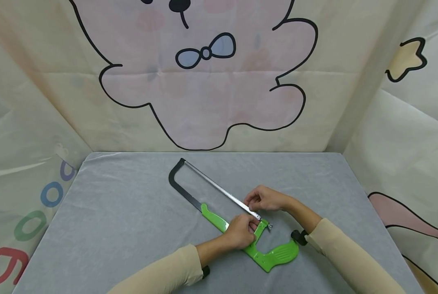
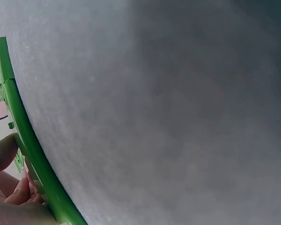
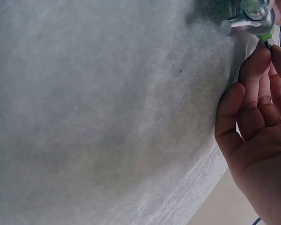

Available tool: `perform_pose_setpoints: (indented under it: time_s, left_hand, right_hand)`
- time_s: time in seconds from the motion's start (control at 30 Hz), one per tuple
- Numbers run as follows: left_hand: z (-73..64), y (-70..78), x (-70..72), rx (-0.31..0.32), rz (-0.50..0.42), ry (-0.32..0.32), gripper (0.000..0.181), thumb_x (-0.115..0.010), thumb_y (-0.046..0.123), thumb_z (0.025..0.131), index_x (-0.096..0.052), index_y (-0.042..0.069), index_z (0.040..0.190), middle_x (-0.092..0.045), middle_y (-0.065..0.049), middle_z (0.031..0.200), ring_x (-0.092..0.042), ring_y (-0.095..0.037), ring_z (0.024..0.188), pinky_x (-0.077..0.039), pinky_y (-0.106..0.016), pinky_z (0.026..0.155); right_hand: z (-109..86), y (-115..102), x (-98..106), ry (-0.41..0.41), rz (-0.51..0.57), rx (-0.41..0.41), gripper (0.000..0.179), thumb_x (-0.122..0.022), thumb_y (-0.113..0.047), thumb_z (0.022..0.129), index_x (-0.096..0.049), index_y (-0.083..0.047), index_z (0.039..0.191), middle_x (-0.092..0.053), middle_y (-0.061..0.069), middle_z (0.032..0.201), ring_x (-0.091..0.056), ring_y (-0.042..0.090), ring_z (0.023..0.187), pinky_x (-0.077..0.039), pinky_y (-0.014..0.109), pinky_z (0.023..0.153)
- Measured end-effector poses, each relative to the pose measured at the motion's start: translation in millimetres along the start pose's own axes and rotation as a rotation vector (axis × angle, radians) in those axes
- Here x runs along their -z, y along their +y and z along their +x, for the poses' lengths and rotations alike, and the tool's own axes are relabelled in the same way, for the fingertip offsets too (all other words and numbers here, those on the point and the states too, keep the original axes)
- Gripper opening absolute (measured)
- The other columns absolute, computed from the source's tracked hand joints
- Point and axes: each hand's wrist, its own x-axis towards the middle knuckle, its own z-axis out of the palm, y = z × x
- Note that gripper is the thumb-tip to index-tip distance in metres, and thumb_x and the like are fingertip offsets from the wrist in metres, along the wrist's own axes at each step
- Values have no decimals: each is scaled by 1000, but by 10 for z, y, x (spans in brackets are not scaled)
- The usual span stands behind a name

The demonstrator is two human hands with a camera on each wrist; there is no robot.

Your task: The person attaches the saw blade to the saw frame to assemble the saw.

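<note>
A hacksaw with a green handle (image 1: 283, 254) and a black front bow (image 1: 182, 192) lies diagonally on the table. Its silver blade (image 1: 219, 188) runs along the far side. My left hand (image 1: 239, 233) grips the green frame beside the handle, its fingers reaching toward the blade's near end. In the left wrist view, the thumb presses on the green frame (image 2: 33, 140). My right hand (image 1: 267, 199) pinches the blade near that same end between thumb and fingertips. Close by, a metal wing nut (image 1: 270, 227) sticks out behind the blade mount, large in the right wrist view (image 3: 255, 16).
Grey cloth covers the table (image 1: 123, 212), whose back edge meets a cream curtain (image 1: 130, 134) printed with a cartoon figure. Similar printed sheets hang at the left and right sides. A black strap (image 1: 299, 237) is on the right wrist.
</note>
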Motion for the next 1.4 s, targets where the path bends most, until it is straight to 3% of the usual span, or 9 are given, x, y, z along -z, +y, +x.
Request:
perform_pose_setpoints:
  time_s: [0.4,0.6,0.77,0.9,1.13,1.4]
  left_hand:
    - [-7,14,9,8,4,-5,31,-68,-16,65,-70,-1,92,-62,0,74,-52,-1,65,-45,-16,62]
    - [-9,21,4,20,-4,-2,30,-68,-17,67,-70,0,91,-61,1,74,-51,-1,65,-45,-17,61]
    - [-9,25,-17,8,5,13,30,-68,-17,66,-70,0,90,-62,0,73,-51,0,64,-44,-17,61]
    - [-11,24,-24,11,7,20,30,-68,-17,65,-70,1,89,-62,0,72,-52,-2,65,-44,-17,61]
    - [-7,20,-22,39,-7,15,30,-69,-17,67,-70,1,92,-61,2,73,-53,-2,66,-45,-17,62]
    - [-4,27,-27,46,-8,16,32,-67,-18,66,-71,0,92,-61,1,73,-52,-2,66,-45,-17,62]
  right_hand:
    - [-46,1,12,35,-60,-18,17,-61,-2,93,-68,8,104,-70,13,85,-62,18,74,-51,26,66]
    - [-208,-27,59,114,-181,23,17,-60,-7,96,-69,6,103,-70,10,90,-58,10,76,-49,25,68]
    - [-445,-84,46,119,-296,13,16,-62,-10,96,-73,-1,87,-60,-5,69,-47,2,61,-41,21,56]
    - [-618,-127,-25,81,-315,-34,23,-63,-16,97,-70,-7,76,-45,-13,58,-39,0,52,-33,19,50]
    - [-790,-141,-127,67,-306,-38,17,-66,-21,95,-73,-8,86,-63,-6,68,-49,0,57,-43,22,53]
    - [-866,-68,-180,73,-316,-65,10,-75,-20,87,-71,-10,88,-57,-10,65,-50,2,57,-44,21,53]
